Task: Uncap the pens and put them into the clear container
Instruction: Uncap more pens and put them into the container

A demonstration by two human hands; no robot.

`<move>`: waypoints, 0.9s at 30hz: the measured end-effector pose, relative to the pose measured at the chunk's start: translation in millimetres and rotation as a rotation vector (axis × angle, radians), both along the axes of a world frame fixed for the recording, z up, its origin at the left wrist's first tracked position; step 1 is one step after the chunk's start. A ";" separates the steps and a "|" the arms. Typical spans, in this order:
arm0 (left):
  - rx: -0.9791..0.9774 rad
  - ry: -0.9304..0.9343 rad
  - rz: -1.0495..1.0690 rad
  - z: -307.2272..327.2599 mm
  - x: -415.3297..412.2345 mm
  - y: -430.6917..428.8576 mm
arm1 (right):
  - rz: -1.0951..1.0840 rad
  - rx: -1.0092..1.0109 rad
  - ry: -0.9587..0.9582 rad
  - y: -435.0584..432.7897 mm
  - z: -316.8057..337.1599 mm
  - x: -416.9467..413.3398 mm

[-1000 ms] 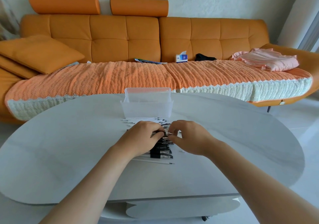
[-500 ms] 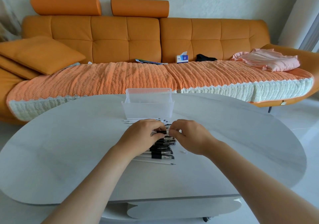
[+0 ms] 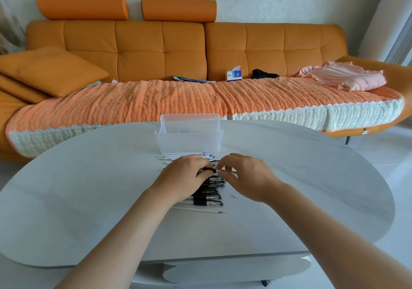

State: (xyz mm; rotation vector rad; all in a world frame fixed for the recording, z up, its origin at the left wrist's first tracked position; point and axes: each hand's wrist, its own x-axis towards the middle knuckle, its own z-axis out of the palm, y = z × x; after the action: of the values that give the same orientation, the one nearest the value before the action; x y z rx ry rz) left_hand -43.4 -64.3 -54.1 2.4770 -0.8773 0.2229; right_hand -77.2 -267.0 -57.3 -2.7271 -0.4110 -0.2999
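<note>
Before one clear container [image 3: 189, 140], left hand [image 3: 185, 177] and right hand [image 3: 247, 177] pinch one pen [image 3: 211, 170].

One left hand [image 3: 187, 175] and one right hand [image 3: 247, 177] meet at centre frame, with one pen [image 3: 211, 170] between them. One clear container [image 3: 189, 141] stands just above. Below the hands about six black-capped pens [image 3: 208, 197] show in a stack; others are hidden and cannot be counted. One table [image 3: 89, 199]. Across the top, one sofa [image 3: 267, 50] carries two headrests [image 3: 82, 6], two cushions [image 3: 51, 70] and one tissue box [image 3: 234, 74].
</note>
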 end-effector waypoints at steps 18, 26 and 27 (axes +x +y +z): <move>0.045 -0.041 0.125 -4.6 0.6 -6.1 | -0.256 -0.100 0.119 -39.8 -2.1 9.4; 0.033 -0.011 0.102 -8.5 0.7 -8.0 | -0.267 -0.107 0.168 -32.1 -9.2 13.9; 0.022 -0.008 0.102 -8.5 1.1 -7.7 | -0.262 -0.088 0.154 -32.0 -8.0 13.8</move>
State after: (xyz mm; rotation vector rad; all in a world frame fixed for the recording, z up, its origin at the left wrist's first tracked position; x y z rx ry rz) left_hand -42.3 -72.1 -62.7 2.5456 -0.7617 0.2600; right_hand -63.4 -299.0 -65.3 -2.8663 -0.0247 -0.1396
